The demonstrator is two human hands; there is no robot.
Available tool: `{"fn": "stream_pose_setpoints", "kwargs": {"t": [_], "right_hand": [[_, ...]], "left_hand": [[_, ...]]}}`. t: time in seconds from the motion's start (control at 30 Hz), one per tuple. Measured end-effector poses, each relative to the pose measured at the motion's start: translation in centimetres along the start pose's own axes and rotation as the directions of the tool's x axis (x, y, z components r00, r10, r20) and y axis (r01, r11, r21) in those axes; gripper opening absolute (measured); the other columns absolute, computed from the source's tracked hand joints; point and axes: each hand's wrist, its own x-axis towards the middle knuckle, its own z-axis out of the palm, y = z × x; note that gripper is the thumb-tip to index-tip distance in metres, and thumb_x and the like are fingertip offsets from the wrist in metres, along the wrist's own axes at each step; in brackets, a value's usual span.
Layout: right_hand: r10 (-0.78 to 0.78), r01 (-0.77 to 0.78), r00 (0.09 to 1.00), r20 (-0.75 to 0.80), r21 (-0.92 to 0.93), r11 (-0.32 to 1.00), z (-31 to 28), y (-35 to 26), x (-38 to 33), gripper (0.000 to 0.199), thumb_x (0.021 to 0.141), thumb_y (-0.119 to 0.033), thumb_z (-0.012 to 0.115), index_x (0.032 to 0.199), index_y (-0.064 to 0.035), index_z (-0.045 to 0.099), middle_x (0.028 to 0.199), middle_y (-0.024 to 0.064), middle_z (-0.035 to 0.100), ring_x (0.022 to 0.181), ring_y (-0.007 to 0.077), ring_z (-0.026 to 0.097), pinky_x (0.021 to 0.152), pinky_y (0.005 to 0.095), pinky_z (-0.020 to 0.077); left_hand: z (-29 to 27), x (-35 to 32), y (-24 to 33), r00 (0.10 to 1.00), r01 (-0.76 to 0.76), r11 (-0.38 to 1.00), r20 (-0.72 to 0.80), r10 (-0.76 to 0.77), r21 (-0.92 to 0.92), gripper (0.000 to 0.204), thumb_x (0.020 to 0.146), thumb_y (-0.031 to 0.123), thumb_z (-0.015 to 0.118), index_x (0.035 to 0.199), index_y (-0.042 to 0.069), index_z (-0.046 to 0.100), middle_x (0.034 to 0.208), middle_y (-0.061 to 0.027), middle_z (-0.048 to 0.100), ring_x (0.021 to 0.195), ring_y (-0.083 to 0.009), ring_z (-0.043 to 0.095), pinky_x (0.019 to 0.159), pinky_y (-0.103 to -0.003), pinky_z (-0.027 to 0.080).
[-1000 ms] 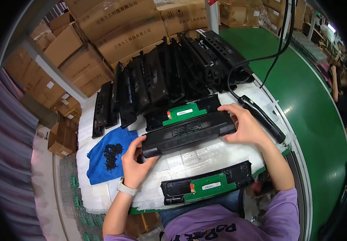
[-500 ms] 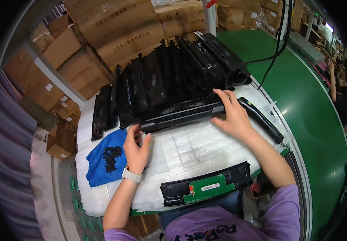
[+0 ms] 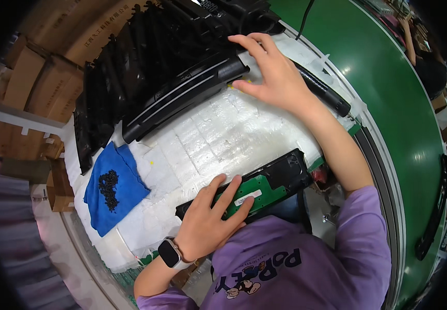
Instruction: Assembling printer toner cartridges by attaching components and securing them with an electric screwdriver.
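Note:
My left hand [image 3: 210, 222] lies over a black curved panel [image 3: 293, 168] at the table's near edge, its fingers spread across the green circuit board [image 3: 270, 192] fixed in it. The fingers cover part of the board and its white label. My right hand [image 3: 280, 77] is open at the right end of a long black plastic housing [image 3: 182, 98], thumb and fingers apart. Whether it touches the housing is hard to tell. Behind that housing stand several similar black housings [image 3: 125, 67] in a row.
A blue cloth [image 3: 130, 170] with a pile of small black screws [image 3: 108, 188] lies on the left of the white-covered table [image 3: 208, 134]. Another black housing [image 3: 327, 93] rests by the right edge. Cardboard boxes [image 3: 63, 67] are stacked behind. A person [image 3: 427, 67] is at far right.
My left hand has left the housing's left end and come down onto the circuit board panel. My right hand stays by the housing's right end. The view has turned.

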Motion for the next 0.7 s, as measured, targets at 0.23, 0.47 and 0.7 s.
{"fn": "stream_pose_setpoints", "kwargs": {"t": [0.23, 0.47, 0.7], "right_hand": [[-0.055, 0.062, 0.994, -0.092, 0.076, 0.995, -1.0, 0.8, -1.0, 0.046, 0.068, -0.017, 0.068, 0.112, -0.0121, 0.052, 0.112, 0.0113, 0.044, 0.091, 0.0306, 0.056, 0.077, 0.0368, 0.0464], [-0.007, 0.005, 1.000, 0.017, 0.097, 0.995, -1.6, -1.1, -0.7, 0.030, 0.068, -0.006, 0.065, 0.098, -0.0041, 0.057, 0.099, 0.0097, 0.052, 0.087, 0.0257, 0.057, 0.074, 0.0302, 0.0460], [-0.328, 0.288, 0.901, -0.284, -0.173, 0.942, 0.3, -6.2, 7.9, 0.029, 0.070, -0.013, 0.064, 0.096, -0.0016, 0.057, 0.096, 0.0121, 0.056, 0.087, 0.0276, 0.057, 0.071, 0.0348, 0.0489]], "left_hand": [[0.0, 0.0, -1.3, 0.993, 0.023, 0.999, -0.113, -0.019, 0.038, 0.049, 0.067, 0.023, 0.070, 0.112, 0.011, 0.056, 0.122, -0.0170, 0.047, 0.105, -0.0342, 0.049, 0.083, -0.039, 0.046], [-1.4, 1.1, -6.2, 0.971, 0.086, 0.950, -0.241, -0.011, 0.300, 0.047, 0.071, 0.026, 0.067, 0.115, 0.014, 0.057, 0.119, -0.0149, 0.051, 0.107, -0.0296, 0.049, 0.086, -0.037, 0.042], [0.0, 0.1, -6.8, 0.920, 0.167, 0.915, -0.392, -0.010, 0.368, 0.045, 0.070, 0.017, 0.066, 0.110, 0.001, 0.052, 0.112, -0.0139, 0.052, 0.105, -0.0269, 0.050, 0.084, -0.037, 0.041]]}}
